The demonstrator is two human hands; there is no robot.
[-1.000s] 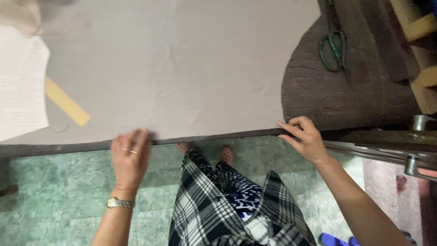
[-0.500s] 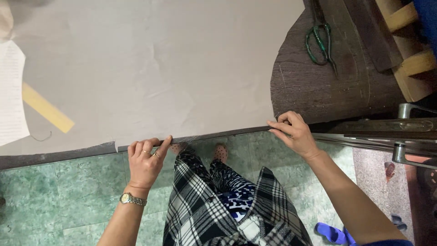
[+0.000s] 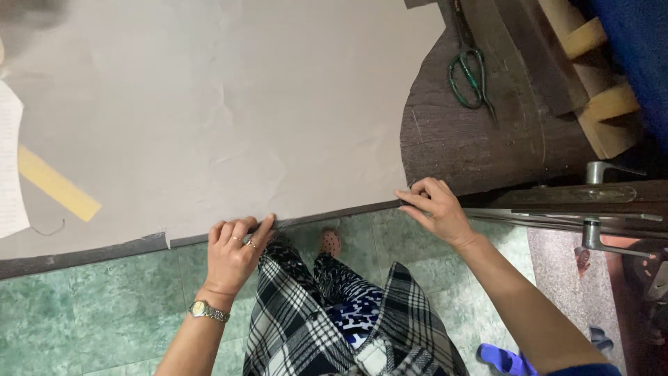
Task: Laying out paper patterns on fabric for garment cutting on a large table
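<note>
Both hands pinch the near edge of the large pale grey fabric sheet [image 3: 229, 118]: the left hand [image 3: 233, 254] mid-edge, the right hand [image 3: 435, 209] at its corner. The sheet spreads away over the dark wooden table [image 3: 480, 139], green-handled scissors [image 3: 470, 73] beyond.

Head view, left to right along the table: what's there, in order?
White paper sheet → yellow ruler → left hand on the near edge of the grey fabric → right hand at the fabric's corner → green-handled scissors → wooden blocks.
</note>
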